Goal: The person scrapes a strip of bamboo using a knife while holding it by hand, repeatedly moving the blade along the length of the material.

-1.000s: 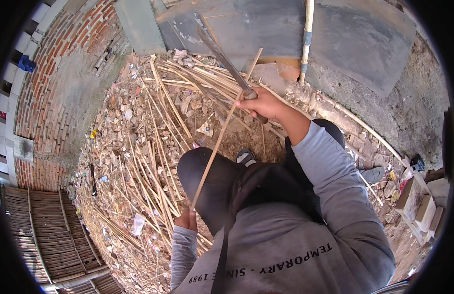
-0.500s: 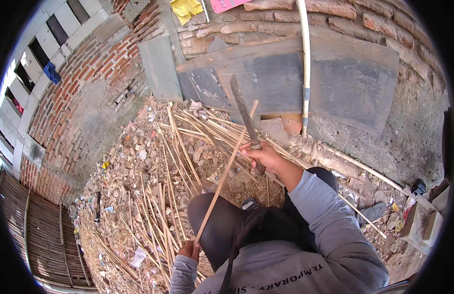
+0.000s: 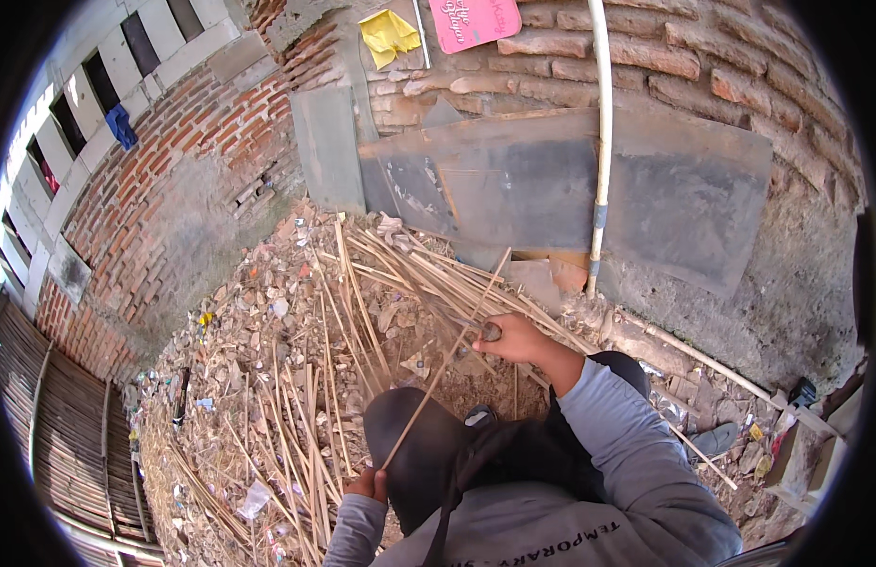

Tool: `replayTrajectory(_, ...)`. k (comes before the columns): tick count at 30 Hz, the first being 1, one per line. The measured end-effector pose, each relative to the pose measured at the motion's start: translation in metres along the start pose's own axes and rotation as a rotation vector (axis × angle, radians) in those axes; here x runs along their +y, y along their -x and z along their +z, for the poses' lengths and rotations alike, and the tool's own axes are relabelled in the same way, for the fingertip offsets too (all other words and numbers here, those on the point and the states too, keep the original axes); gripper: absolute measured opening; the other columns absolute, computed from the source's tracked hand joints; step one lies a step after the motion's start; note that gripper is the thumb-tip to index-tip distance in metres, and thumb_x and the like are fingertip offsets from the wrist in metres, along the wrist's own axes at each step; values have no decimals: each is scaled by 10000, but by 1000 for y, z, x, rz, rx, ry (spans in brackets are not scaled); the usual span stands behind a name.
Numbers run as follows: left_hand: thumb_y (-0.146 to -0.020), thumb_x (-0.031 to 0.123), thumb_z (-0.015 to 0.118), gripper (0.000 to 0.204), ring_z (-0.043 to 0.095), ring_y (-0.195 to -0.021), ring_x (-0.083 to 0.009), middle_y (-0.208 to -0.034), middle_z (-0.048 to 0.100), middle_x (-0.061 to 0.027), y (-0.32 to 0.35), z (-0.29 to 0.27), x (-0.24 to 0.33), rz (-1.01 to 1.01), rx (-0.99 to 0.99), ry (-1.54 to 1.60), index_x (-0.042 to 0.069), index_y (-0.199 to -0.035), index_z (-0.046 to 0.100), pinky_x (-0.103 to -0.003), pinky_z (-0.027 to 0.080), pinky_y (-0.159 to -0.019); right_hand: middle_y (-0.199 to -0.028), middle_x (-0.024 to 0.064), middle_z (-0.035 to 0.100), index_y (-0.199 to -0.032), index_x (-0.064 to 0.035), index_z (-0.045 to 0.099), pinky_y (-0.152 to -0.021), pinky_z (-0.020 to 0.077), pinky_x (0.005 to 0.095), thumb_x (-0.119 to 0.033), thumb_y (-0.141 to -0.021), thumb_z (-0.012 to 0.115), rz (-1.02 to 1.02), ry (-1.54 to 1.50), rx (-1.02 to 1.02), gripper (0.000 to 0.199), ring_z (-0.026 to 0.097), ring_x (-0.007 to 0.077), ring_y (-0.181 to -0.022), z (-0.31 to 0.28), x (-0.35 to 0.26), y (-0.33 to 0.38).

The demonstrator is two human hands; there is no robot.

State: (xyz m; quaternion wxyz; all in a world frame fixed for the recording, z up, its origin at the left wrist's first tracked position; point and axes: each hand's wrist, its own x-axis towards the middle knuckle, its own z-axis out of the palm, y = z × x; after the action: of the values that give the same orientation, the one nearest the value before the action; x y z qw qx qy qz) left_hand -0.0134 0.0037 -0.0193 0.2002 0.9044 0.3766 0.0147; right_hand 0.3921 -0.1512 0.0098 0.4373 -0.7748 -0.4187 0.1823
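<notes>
A long thin bamboo stick (image 3: 447, 357) slants from lower left up toward the wall. My left hand (image 3: 370, 486) grips its lower end beside my dark-clad knee (image 3: 409, 444). My right hand (image 3: 519, 338) is closed around the dark handle of a knife (image 3: 492, 332), right against the stick's middle. The blade is mostly hidden behind the hand and the stick. A grey sleeve covers my right forearm (image 3: 608, 425).
Several loose bamboo strips (image 3: 381, 274) lie piled on rubble and litter. Grey boards (image 3: 513, 180) and a white pipe (image 3: 600, 142) lean on the brick wall (image 3: 740, 76). A woven bamboo fence (image 3: 69, 444) runs along the left. A sandal (image 3: 716, 439) lies to the right.
The knife blade that pointed up toward the wall has come down to the stick. My right hand dropped lower. The view has tilted up and shows more wall.
</notes>
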Motion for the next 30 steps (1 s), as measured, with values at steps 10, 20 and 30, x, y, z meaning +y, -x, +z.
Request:
replayTrajectory(10,-962,445,385,435,608,-813,-481,-827,640,-261,7,22,-13,-72,51,172,71,-978,605,-535,478,-705,-769,166,642,-945,-98,677,-683,491,434,-425,-733,739,-96,278,-133,394,632,355,-769,6,-11,4)
replayTrajectory(20,-967,485,358,491,587,-714,-498,-724,610,-271,14,17,-2,9,-5,25,57,-915,594,-564,448,-630,-803,143,664,-893,-113,685,-712,503,455,-356,-732,735,-51,474,-207,297,643,348,-819,6,-18,7)
replayTrajectory(30,-967,449,355,464,593,-721,-486,-727,608,-268,16,14,3,31,-19,46,57,-959,604,-539,468,-642,-815,153,666,-883,-95,676,-722,510,447,-325,-730,716,-19,583,-244,279,644,346,-838,14,-27,7)
